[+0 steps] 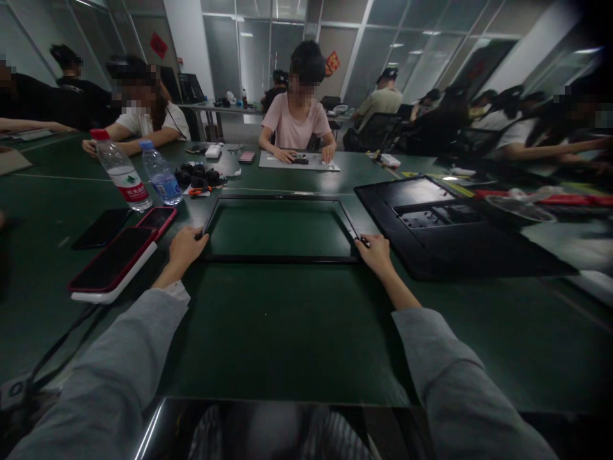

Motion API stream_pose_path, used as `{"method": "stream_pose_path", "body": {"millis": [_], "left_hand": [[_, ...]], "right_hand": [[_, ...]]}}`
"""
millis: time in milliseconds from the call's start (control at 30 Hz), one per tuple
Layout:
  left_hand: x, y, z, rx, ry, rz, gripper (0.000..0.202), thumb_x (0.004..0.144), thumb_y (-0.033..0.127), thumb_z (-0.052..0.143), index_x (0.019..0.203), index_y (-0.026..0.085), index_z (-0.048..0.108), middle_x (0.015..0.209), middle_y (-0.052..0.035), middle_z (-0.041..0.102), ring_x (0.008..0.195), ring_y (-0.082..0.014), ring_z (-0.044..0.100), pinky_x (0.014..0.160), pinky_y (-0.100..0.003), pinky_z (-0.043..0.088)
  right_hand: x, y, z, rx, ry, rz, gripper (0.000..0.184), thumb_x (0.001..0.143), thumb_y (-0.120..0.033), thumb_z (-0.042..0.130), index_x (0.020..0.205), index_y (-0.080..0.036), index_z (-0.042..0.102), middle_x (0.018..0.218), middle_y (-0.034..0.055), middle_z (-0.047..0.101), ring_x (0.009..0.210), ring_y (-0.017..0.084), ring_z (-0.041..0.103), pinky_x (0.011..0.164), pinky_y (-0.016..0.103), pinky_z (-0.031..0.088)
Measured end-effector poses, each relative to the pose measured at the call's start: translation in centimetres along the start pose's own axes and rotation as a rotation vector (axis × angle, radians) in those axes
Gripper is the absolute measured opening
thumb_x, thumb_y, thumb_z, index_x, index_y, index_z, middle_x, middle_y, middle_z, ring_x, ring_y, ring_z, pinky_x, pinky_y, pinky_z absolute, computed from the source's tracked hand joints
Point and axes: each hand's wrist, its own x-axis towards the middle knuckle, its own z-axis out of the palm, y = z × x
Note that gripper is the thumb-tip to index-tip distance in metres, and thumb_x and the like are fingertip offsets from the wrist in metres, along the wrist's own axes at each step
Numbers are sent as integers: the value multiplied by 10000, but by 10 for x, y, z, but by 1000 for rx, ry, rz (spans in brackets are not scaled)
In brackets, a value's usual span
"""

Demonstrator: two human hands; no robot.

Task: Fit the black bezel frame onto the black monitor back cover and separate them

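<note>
A thin black rectangular frame, like a screen bezel [282, 259], is held over the green table in front of me, and the tabletop shows through its opening. My left hand [188, 248] is closed around its left side. On the opposite side, my right hand [374, 253] grips the bezel with fingers curled over the edge. Whether the bezel's far edge rests on the table I cannot tell. Close to my right hand lies a large black panel [407, 246] with a recessed section. Left of my left hand are phones in red cases, one [115, 259] on top of a white slab.
Two water bottles, one red-capped [125, 176] and one blue-capped [161, 176], stand behind a dark phone [101, 229]. Near them lies a black tangle [198, 176] with orange-handled pliers. Across the green table [287, 338], a person in pink works over a white board [272, 163].
</note>
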Motion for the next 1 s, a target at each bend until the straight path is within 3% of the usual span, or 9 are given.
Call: {"method": "stream_pose_path", "body": {"millis": [200,400,1000], "left_hand": [[0,3,-4,18,-21,-8,475,989,487,519,1250,189,782,1269,-167,716,1131,-327,676,924,-401,549],[0,0,-1,-49,4,19,444,961,504,540,1162,207,801,1215,-172,725,1087,-342,687,875,-412,549],[2,-3,3,-63,-4,11,496,952,506,561,1268,178,759,1266,-192,708,1111,-373,681,933,-462,548]], "right_hand": [[-5,-10,-8,-40,-64,59,504,910,-360,592,1331,-146,767,1237,197,619,1214,372,542,1081,528,447],[-5,-8,-8,32,-31,45,444,864,-363,616,1216,-175,810,1152,179,616,1183,389,543,1062,575,460],[-10,-13,-12,58,-28,57,396,858,-348,633,1186,-189,786,1165,167,611,1193,376,544,1070,563,454]]}}
